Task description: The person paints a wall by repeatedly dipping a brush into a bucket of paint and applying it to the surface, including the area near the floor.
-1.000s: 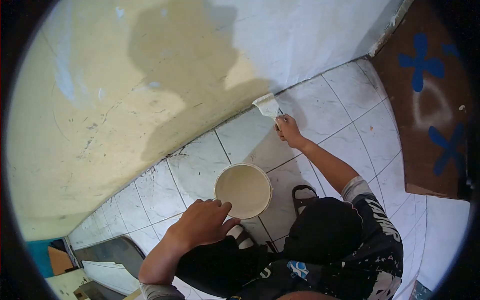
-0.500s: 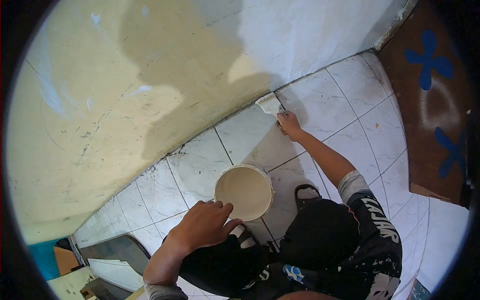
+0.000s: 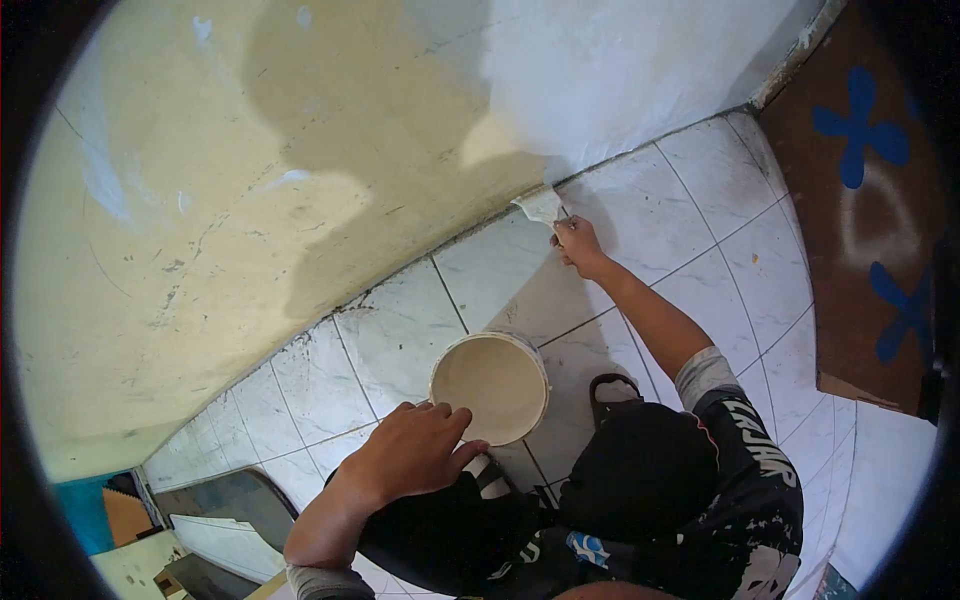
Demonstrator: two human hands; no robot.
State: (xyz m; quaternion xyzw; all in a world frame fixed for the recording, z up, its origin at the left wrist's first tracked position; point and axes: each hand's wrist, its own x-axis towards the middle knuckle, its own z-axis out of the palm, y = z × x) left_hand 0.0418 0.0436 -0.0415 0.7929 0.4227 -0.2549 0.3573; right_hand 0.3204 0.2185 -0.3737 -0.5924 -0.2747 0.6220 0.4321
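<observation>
One brush [image 3: 540,206], seemingly nearer the wall [image 3: 300,150]

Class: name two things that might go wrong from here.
1. The wide pale brush in the right hand sits at the wall-floor seam; paint may smear the white marbled floor tiles.
2. The open round bucket of cream paint stands beside the left hand; a nudge might tip it.
</observation>
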